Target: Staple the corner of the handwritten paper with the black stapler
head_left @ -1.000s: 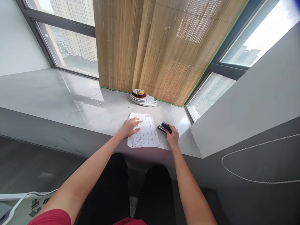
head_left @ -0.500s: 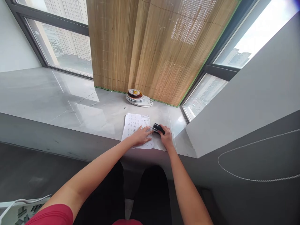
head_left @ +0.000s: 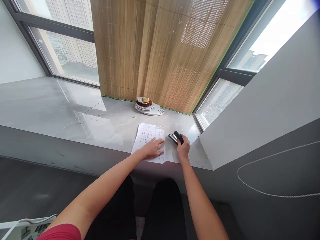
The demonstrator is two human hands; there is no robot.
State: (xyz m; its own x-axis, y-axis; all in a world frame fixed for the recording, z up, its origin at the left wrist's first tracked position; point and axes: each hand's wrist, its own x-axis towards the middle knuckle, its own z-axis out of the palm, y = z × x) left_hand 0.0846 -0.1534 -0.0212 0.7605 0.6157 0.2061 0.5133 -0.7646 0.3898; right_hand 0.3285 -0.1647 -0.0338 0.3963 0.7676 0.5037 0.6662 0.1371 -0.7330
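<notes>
On the sill, right hand (head_left: 183, 149) grips stapler (head_left: 176, 137); left hand (head_left: 153, 149) flat on paper (head_left: 148, 135).

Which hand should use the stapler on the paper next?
Probably the right hand: it already grips the black stapler just beside the paper. The left hand lies flat on the paper, holding it down on the sill.
</notes>
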